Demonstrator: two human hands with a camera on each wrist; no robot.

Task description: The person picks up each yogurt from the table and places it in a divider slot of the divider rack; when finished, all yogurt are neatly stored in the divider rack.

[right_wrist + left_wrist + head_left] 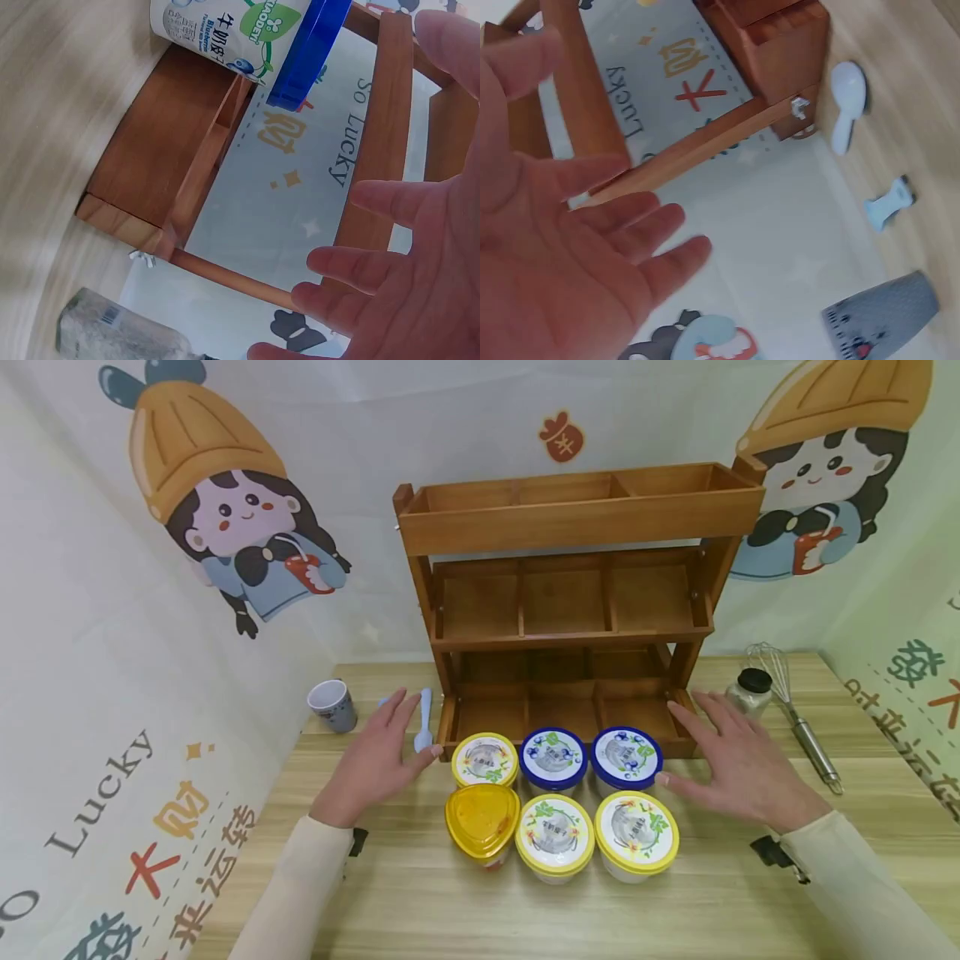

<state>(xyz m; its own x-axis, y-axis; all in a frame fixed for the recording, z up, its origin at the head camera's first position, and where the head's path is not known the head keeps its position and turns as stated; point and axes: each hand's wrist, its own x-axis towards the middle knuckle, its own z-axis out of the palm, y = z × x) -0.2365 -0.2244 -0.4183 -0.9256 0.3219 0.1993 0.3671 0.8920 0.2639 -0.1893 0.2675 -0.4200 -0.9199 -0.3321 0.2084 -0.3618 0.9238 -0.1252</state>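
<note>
- Head view: your left hand (378, 764) and right hand (738, 768) lie flat with fingers spread, holding nothing, either side of 6 lidded cups (558, 802) before the wooden rack (570, 610).
- Left wrist: fingers (637, 217) straight, empty; spoon (847, 101) nearby.
- Right wrist: fingers (375, 266) splayed, empty; blue-lidded cup (255, 34) beyond.

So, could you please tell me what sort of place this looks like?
Probably a staged tabletop set, not a real kitchen: printed cartoon backdrop sheets surround a pale wood-grain table, which holds an empty three-tier brown wooden rack and six lidded yoghurt tubs.
</note>
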